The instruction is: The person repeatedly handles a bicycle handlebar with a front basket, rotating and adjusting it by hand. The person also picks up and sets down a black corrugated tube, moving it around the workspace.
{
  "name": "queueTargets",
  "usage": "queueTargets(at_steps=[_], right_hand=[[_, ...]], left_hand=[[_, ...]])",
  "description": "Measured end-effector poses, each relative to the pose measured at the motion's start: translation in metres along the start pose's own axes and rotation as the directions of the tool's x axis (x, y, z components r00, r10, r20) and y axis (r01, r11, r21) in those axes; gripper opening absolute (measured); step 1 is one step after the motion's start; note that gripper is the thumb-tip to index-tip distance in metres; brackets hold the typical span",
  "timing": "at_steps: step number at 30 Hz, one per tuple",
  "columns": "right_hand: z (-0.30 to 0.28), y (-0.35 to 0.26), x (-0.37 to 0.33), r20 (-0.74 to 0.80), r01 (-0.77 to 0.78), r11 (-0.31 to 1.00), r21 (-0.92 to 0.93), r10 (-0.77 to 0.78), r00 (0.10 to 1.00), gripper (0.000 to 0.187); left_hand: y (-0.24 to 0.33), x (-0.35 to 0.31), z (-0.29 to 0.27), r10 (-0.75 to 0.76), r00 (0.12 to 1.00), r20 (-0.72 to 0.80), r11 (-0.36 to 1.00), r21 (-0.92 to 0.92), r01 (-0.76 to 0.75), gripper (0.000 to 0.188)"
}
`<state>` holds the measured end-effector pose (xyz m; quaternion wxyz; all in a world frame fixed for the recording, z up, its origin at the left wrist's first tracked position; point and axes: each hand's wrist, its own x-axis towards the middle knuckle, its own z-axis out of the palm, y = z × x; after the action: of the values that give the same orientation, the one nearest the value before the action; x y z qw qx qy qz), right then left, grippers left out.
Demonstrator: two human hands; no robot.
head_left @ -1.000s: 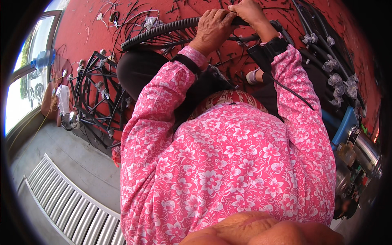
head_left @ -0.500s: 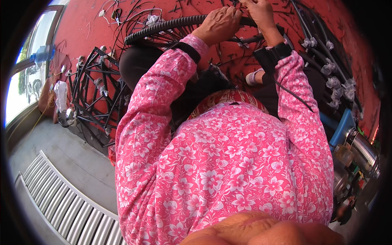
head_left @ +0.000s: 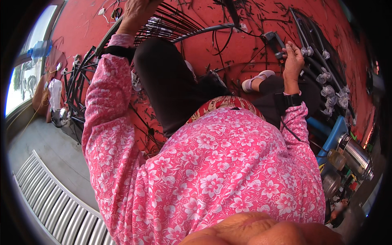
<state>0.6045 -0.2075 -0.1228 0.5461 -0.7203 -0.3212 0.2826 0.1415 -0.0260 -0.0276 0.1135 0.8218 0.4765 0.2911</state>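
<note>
At the far left, my left hand (head_left: 138, 13) grips a dark metal frame strung with many thin black strands (head_left: 173, 19), its fingertips partly cut off by the view's top edge. One side of the frame is wrapped in ridged cord (head_left: 108, 36), and a bare grey bar (head_left: 208, 29) runs along its near side. My right hand (head_left: 293, 61) is raised at the right with its fingers apart. Just beside its fingertips is a grey and black handheld tool (head_left: 274, 43); whether they touch is hard to tell. A thin cable runs from the tool toward the frame.
Black scraps and loose strands litter the red floor (head_left: 249, 53). Black tubes with plastic-wrapped ends (head_left: 326, 77) lie at the right. More black frames (head_left: 77, 90) are stacked at the left, near a slatted metal rack (head_left: 61, 200). A steel flask (head_left: 355, 155) stands by a blue stool (head_left: 335, 134).
My hands have moved apart: the left went left with the frame, which swung round, and the right came nearer and to the right, beside the grey and black tool.
</note>
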Motion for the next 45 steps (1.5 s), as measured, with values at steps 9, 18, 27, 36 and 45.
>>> queueTargets(at_steps=[9,18,27,36,45], right_hand=[[0.109,0.028,0.009,0.293,0.361,0.889,-0.281,-0.279,0.914,0.033],[0.206,0.054,0.051,0.520,0.291,0.809,-0.511,0.022,0.854,0.091],[0.179,0.023,0.011,0.782,-0.091,0.965,-0.246,0.253,0.570,0.046],[-0.085,-0.063,0.051,0.730,-0.307,0.951,0.019,0.197,0.655,0.013],[-0.317,-0.115,0.297,-0.337,-0.028,0.999,-0.022,0.019,0.941,0.034]], left_hand=[[-0.074,-0.068,-0.052,-0.217,0.935,-0.281,0.972,0.026,0.234,0.039],[-0.054,-0.094,-0.065,-0.239,0.904,-0.355,0.966,0.006,0.258,0.037],[-0.078,-0.098,-0.077,-0.256,0.865,-0.432,0.958,0.006,0.286,0.036],[-0.148,-0.112,-0.102,-0.369,0.747,-0.553,0.898,-0.004,0.440,0.045],[-0.173,-0.141,-0.103,-0.454,0.620,-0.640,0.803,0.008,0.596,0.051]])
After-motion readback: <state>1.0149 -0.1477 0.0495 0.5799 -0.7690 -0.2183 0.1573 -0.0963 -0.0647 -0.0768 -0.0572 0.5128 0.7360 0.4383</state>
